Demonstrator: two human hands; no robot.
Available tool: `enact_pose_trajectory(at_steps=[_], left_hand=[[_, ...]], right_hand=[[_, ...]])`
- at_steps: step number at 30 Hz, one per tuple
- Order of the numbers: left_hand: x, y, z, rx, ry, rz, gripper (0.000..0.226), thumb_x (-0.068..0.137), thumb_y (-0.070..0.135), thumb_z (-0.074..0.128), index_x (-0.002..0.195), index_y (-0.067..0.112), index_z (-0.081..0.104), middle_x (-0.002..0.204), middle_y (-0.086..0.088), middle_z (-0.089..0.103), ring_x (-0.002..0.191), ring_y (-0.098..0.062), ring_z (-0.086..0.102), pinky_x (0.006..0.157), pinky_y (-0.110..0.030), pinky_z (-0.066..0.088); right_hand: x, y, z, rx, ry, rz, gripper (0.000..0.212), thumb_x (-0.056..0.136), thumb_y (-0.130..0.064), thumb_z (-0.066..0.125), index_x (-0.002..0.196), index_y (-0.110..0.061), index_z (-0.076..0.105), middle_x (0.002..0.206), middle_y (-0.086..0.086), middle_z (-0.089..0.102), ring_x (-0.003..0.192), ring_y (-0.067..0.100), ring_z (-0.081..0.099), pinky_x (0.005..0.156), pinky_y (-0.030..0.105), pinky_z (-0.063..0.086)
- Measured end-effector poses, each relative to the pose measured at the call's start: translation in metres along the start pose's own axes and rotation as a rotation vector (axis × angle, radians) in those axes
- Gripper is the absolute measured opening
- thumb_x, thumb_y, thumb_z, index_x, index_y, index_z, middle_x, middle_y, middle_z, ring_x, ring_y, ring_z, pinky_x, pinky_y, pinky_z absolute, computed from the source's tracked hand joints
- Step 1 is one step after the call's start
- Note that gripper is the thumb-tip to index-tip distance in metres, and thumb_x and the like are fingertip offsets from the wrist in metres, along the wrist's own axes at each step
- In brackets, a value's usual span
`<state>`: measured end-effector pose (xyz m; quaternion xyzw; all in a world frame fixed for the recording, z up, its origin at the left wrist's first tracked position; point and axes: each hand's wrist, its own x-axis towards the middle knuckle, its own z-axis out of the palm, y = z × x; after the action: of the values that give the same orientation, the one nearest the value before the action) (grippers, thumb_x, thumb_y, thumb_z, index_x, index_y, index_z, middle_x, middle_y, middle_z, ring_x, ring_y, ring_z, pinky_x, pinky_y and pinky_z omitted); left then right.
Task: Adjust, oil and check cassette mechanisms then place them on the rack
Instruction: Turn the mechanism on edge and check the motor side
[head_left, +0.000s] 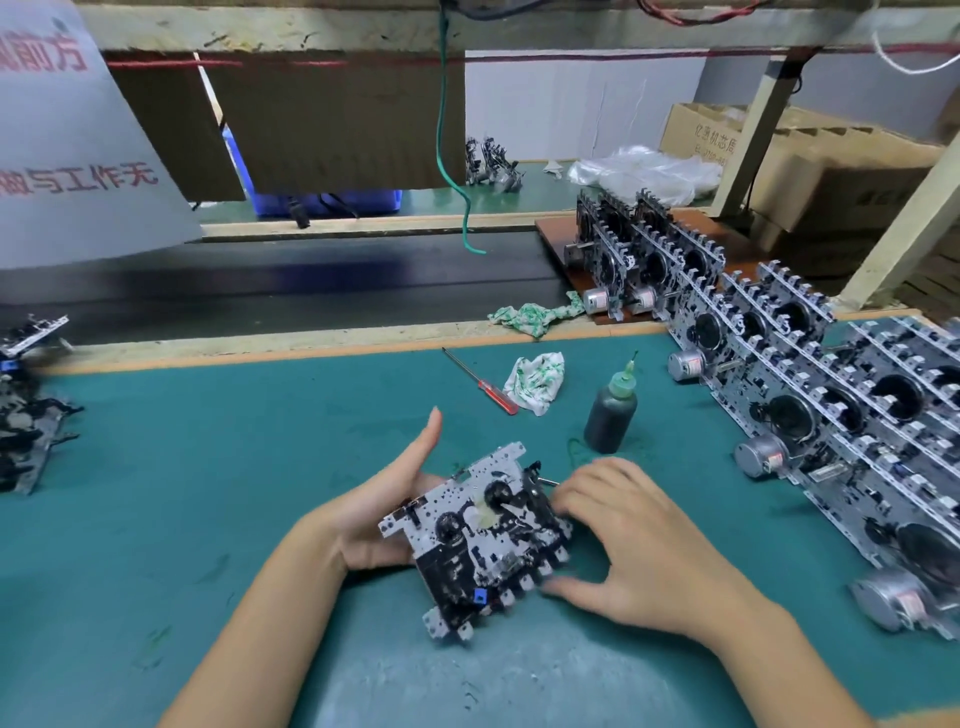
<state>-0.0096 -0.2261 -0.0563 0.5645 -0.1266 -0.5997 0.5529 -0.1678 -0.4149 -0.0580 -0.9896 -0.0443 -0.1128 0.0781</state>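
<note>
Left hand cradles cassette mechanism from beneath, thumb raised, fingers curled under plate. Right hand pinches mechanism's right edge, fingers above, thumb below. Mechanism tilted, lower centre of frame, above green desk. Beyond: dark oil bottle, red-handled screwdriver, crumpled cloth. Right side: rows of finished mechanisms.

1. The left hand lies under the cassette mechanism; its fingers are hidden.
2. The right hand covers the mechanism's right edge; its fingertips there are blurred.
3. The white sign, upper left, is cut by the frame edge.
4. The row of finished mechanisms runs off the right edge.
5. The pile of mechanisms is cut at the left edge.
</note>
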Motion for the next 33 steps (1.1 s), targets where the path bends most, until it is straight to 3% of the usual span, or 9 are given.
enact_pose_trajectory(at_steps=[3, 5, 7, 9, 13, 17, 22, 25, 33], left_hand=[[-0.004, 0.002, -0.002, -0.016, -0.055, 0.034, 0.089, 0.069, 0.083, 0.031, 0.087, 0.006, 0.074, 0.097, -0.013, 0.070, 0.088, -0.024, 0.067, 0.079, -0.034, 0.054], [-0.013, 0.002, 0.000, 0.083, 0.080, 0.112, 0.085, 0.070, 0.078, 0.033, 0.100, 0.008, 0.071, 0.099, -0.010, 0.073, 0.087, -0.021, 0.069, 0.079, -0.036, 0.056], [-0.028, -0.001, 0.005, 0.461, 0.438, 0.200, 0.082, 0.060, 0.086, 0.043, 0.096, 0.016, 0.064, 0.082, 0.001, 0.072, 0.071, -0.013, 0.067, 0.075, -0.037, 0.056], [-0.045, -0.014, 0.014, 1.019, 0.723, 0.222, 0.083, 0.049, 0.101, 0.029, 0.082, 0.028, 0.055, 0.070, 0.009, 0.064, 0.062, -0.003, 0.058, 0.063, -0.027, 0.048], [-0.049, -0.050, 0.040, 1.514, 0.811, 0.190, 0.085, 0.036, 0.105, 0.015, 0.079, 0.040, 0.049, 0.069, 0.009, 0.060, 0.077, -0.006, 0.061, 0.058, -0.025, 0.036], [-0.041, -0.061, 0.049, 1.468, 1.021, 0.261, 0.084, 0.043, 0.100, 0.026, 0.087, 0.037, 0.058, 0.066, 0.007, 0.061, 0.081, -0.007, 0.064, 0.061, -0.023, 0.038], [-0.034, -0.066, 0.054, 1.352, 1.068, 0.566, 0.059, 0.053, 0.080, 0.045, 0.045, 0.022, 0.044, 0.034, -0.003, 0.047, 0.034, -0.024, 0.051, 0.037, -0.024, 0.036], [-0.032, -0.066, 0.054, 1.340, 1.099, 0.596, 0.058, 0.052, 0.075, 0.046, 0.040, 0.019, 0.052, 0.029, -0.004, 0.041, 0.028, -0.023, 0.047, 0.034, -0.021, 0.033], [-0.034, -0.066, 0.035, 1.465, 0.863, 0.785, 0.057, 0.062, 0.077, 0.049, 0.050, 0.024, 0.029, 0.032, 0.008, 0.035, 0.029, -0.011, 0.041, 0.034, -0.017, 0.031]], right_hand=[[-0.015, -0.002, 0.005, -0.051, 0.139, 0.021, 0.057, 0.070, -0.074, 0.049, 0.073, -0.019, 0.062, 0.079, -0.010, 0.061, 0.080, 0.014, 0.060, 0.092, 0.026, 0.033], [-0.022, -0.004, 0.007, -0.047, 0.185, 0.053, 0.057, 0.071, -0.074, 0.048, 0.070, -0.018, 0.060, 0.076, -0.009, 0.059, 0.074, 0.015, 0.059, 0.085, 0.025, 0.035], [-0.026, -0.005, 0.008, -0.033, 0.191, 0.078, 0.056, 0.073, -0.073, 0.048, 0.070, -0.018, 0.058, 0.075, -0.008, 0.057, 0.070, 0.016, 0.056, 0.076, 0.025, 0.036], [-0.027, -0.005, 0.008, -0.015, 0.172, 0.080, 0.054, 0.075, -0.070, 0.048, 0.073, -0.017, 0.058, 0.075, -0.008, 0.056, 0.068, 0.015, 0.054, 0.067, 0.024, 0.037], [-0.028, -0.011, 0.008, 0.007, 0.175, 0.087, 0.049, 0.079, -0.065, 0.047, 0.074, -0.017, 0.058, 0.069, -0.009, 0.054, 0.061, 0.012, 0.054, 0.048, 0.026, 0.043], [-0.027, -0.017, 0.012, -0.010, 0.221, 0.078, 0.048, 0.077, -0.060, 0.050, 0.063, -0.014, 0.053, 0.056, -0.006, 0.045, 0.046, 0.016, 0.046, 0.039, 0.024, 0.032], [-0.025, -0.013, 0.013, 0.086, 0.261, 0.085, 0.045, 0.076, -0.053, 0.054, 0.065, -0.009, 0.057, 0.057, -0.001, 0.045, 0.046, 0.020, 0.044, 0.039, 0.026, 0.034], [-0.028, -0.011, 0.014, 0.117, 0.232, 0.054, 0.045, 0.074, -0.055, 0.057, 0.066, -0.011, 0.056, 0.058, -0.003, 0.044, 0.048, 0.017, 0.044, 0.043, 0.026, 0.034], [-0.028, -0.015, 0.013, 0.148, 0.276, 0.107, 0.045, 0.072, -0.053, 0.057, 0.059, -0.011, 0.049, 0.054, -0.007, 0.036, 0.043, 0.014, 0.037, 0.043, 0.024, 0.030]])
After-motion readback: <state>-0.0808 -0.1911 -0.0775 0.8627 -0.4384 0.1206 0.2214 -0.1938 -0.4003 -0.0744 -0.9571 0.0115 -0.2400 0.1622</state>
